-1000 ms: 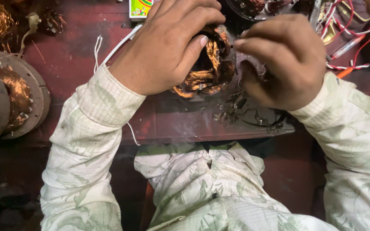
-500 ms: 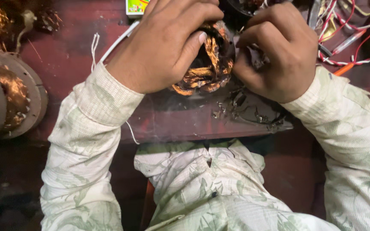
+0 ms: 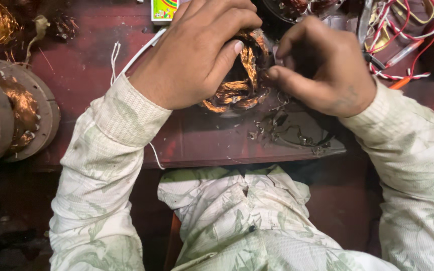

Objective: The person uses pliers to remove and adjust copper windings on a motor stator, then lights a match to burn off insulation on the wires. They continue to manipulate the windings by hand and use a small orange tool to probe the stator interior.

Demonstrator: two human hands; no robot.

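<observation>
Copper coil sits on the red bench w/ left hand clamped over it to steady it; right hand pinches at the coil's right edge, fingertips together. Wire scraps lie just below the coil.

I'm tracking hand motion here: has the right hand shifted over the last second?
Yes. The right hand has moved up, farther from the bench's near edge, closing on the copper coil.
</observation>
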